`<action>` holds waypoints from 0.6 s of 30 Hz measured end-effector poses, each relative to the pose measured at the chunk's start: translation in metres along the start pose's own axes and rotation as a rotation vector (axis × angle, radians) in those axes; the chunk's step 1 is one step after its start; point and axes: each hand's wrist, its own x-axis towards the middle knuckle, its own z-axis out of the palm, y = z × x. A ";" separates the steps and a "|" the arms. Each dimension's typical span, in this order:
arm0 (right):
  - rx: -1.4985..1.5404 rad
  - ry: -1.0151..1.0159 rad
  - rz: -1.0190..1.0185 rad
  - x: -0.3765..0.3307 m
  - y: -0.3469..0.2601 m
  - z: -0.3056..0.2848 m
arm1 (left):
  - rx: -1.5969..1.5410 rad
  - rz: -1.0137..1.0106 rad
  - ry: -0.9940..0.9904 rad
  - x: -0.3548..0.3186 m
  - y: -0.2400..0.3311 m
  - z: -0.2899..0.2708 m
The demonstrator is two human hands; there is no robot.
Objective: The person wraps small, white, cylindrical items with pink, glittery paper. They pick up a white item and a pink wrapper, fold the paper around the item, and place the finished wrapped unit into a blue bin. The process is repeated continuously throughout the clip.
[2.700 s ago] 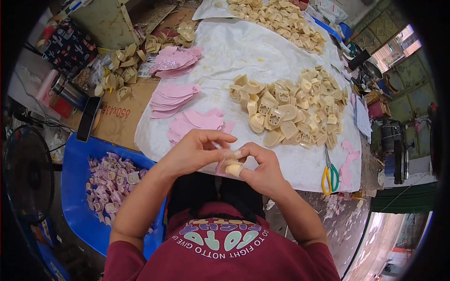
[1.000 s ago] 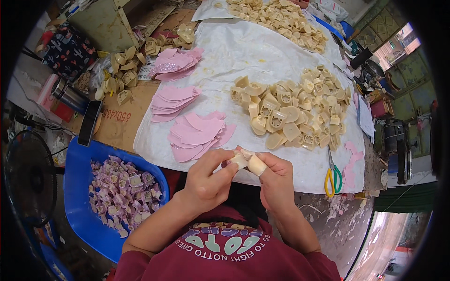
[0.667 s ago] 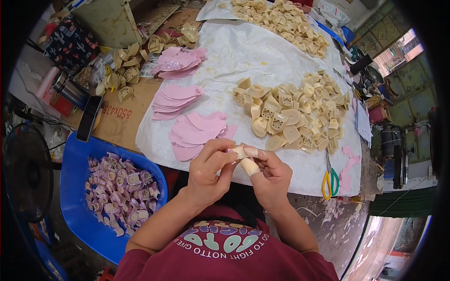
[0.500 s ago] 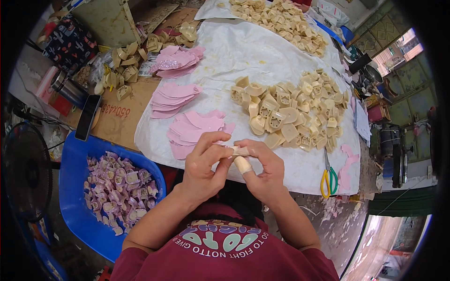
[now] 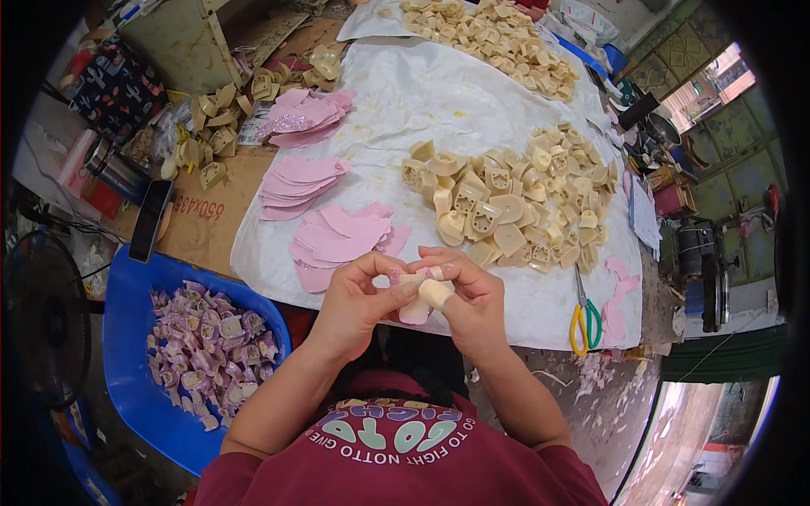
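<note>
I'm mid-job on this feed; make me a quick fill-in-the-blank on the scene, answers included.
1. The left hand and the ____ hand together hold a small beige-and-pink piece.
2. The three pink stacks lie to the ____ of the nearer beige heap.
3. The scissors have one green handle and one ____ handle.
4. The tub is coloured ____.

Missing words: right; left; yellow; blue.

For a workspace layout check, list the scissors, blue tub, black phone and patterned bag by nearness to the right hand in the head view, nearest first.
Going out from the right hand:
1. Scissors, to its right, near the cloth's edge.
2. Blue tub, lower left.
3. Black phone, left, above the tub.
4. Patterned bag, far upper left.
</note>
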 end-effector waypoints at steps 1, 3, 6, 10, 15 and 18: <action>-0.062 -0.001 -0.034 0.001 0.002 0.001 | 0.058 0.056 0.020 0.000 -0.002 0.001; -0.186 -0.003 -0.106 0.004 0.004 0.002 | 0.174 0.188 0.030 0.000 -0.002 0.000; -0.286 -0.032 -0.130 0.007 -0.008 -0.001 | 0.308 0.334 0.009 0.001 -0.002 0.000; -0.240 -0.079 -0.067 0.007 0.001 -0.005 | 0.416 0.324 -0.003 -0.001 0.002 0.000; -0.348 -0.056 -0.093 -0.001 -0.004 -0.005 | 0.845 0.531 0.029 -0.004 -0.007 -0.006; -0.519 0.122 -0.319 -0.003 -0.002 0.000 | 0.157 0.132 0.047 -0.004 -0.016 0.001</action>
